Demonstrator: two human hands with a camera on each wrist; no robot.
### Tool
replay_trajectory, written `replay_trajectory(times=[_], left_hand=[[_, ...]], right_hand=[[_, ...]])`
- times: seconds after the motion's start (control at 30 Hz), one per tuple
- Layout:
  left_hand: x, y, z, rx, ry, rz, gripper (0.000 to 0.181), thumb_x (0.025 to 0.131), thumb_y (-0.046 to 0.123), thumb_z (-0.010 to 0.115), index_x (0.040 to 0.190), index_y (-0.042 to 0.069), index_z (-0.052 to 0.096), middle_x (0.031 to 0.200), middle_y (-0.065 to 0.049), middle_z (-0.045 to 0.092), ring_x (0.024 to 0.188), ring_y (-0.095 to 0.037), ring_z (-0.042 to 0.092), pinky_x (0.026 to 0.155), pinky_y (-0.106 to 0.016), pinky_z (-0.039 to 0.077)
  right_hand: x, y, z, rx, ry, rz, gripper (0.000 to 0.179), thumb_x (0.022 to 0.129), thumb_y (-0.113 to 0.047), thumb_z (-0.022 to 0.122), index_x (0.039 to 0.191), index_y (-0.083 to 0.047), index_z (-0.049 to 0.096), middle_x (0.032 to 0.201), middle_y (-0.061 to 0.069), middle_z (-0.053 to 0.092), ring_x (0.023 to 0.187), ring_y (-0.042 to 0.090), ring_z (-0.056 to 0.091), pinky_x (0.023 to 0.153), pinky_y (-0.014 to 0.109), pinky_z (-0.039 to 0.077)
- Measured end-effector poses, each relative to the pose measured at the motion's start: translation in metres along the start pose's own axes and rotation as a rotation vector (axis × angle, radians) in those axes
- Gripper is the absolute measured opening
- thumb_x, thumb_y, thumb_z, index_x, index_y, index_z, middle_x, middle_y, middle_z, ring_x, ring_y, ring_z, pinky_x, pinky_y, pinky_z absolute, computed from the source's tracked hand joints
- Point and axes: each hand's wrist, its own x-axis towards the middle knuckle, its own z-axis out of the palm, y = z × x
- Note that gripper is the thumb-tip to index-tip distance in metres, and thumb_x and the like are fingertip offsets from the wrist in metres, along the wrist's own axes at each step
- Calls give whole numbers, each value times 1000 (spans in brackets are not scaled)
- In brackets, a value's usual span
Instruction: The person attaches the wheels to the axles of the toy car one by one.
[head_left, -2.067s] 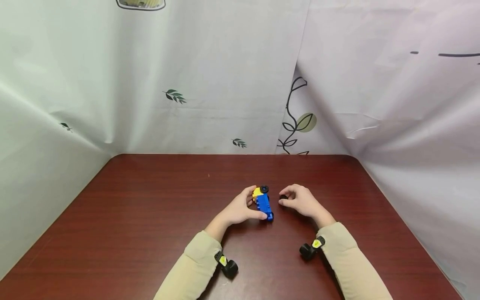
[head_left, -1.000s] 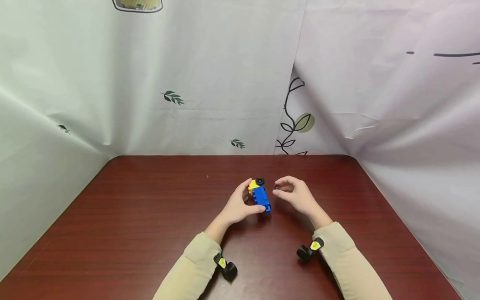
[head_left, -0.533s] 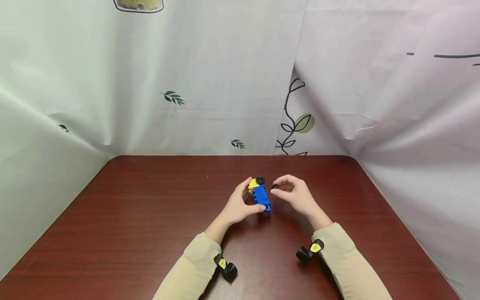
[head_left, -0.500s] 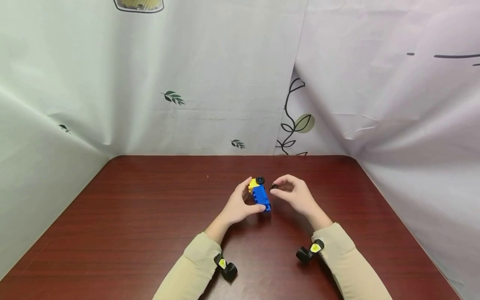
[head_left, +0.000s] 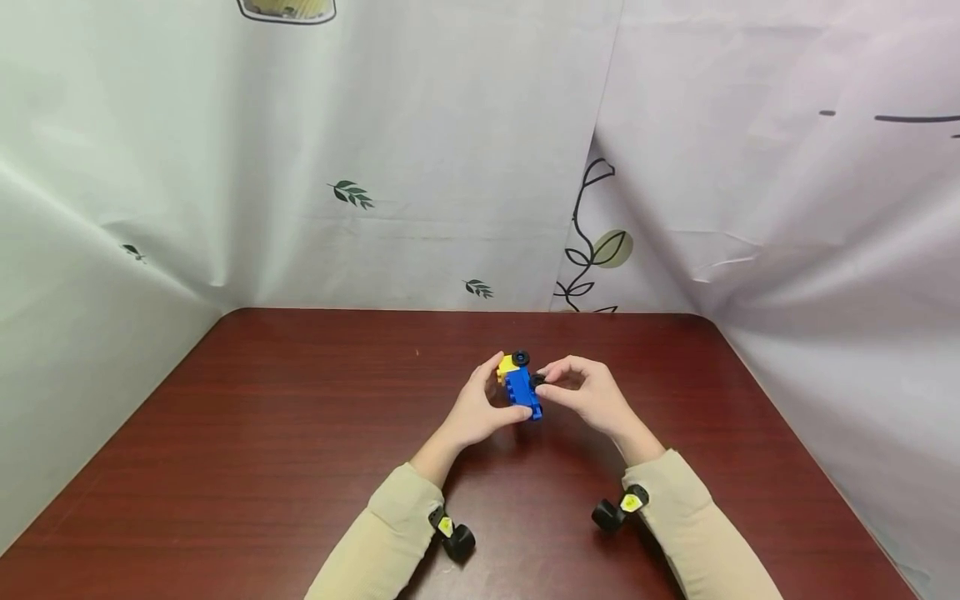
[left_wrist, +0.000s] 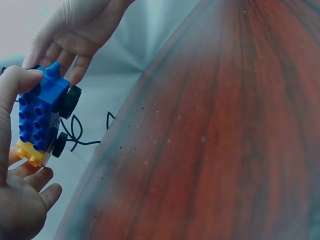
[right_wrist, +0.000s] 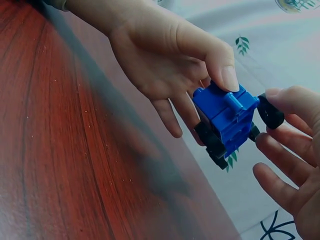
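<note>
A toy car [head_left: 519, 388] of blue and yellow building blocks is held above the table in my left hand [head_left: 471, 415]. The thumb presses its blue end, and the fingers support the yellow end. My right hand [head_left: 594, 400] pinches a small black wheel [right_wrist: 271, 112] against the car's right side. In the right wrist view that wheel touches the blue body near a corner; whether it is seated is hidden. Another black wheel [head_left: 521, 357] sits at the yellow end. On the car's opposite side, two dark wheels show in the left wrist view, one being the larger-looking wheel [left_wrist: 71, 101].
The brown wooden table [head_left: 300, 433] lies beneath both hands. Pale printed cloth [head_left: 435, 167] hangs behind it and along both sides. A black wrist camera [head_left: 458, 542] is strapped to the left sleeve, and another camera [head_left: 609, 515] to the right sleeve.
My right hand has lifted the black wheel and brought it leftward until it touches the car. My left hand has raised the car slightly, moved it away from me, then held it nearly still.
</note>
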Motion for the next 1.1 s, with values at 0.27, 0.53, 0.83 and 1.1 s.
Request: replay_trajectory(times=[0.27, 0.53, 0.83, 1.1], left_hand=[[-4, 13, -3, -1, -20, -3, 93, 78, 17, 74, 151, 5, 18, 148, -22, 27, 134, -35, 40, 108, -48, 36], [0, -2, 0, 1, 9, 5, 94, 77, 28, 77, 150, 10, 22, 147, -14, 33, 133, -30, 43, 107, -45, 38], [-1, -1, 1, 32, 57, 50, 95, 74, 36, 78, 150, 12, 25, 147, -13, 34, 133, -32, 41, 106, -49, 39], [-1, 1, 2, 92, 82, 106, 97, 73, 36, 78, 149, 7, 26, 146, -13, 36, 132, -31, 42, 106, -49, 39]], right_hand=[[-1, -4, 2, -5, -49, -23, 19, 81, -16, 75, 95, -7, 67, 106, 13, 68, 93, 18, 66, 80, 26, 55], [-2, -7, 3, -59, -80, -12, 24, 81, -19, 75, 102, -12, 70, 103, 7, 70, 91, 17, 65, 80, 26, 55], [-1, -6, 6, -27, -29, -50, 16, 88, -16, 67, 100, -7, 72, 100, 12, 71, 89, 12, 65, 78, 25, 54], [0, -5, 9, 60, -55, 93, 24, 87, -18, 68, 104, 0, 66, 100, 15, 66, 79, 12, 64, 76, 33, 57]])
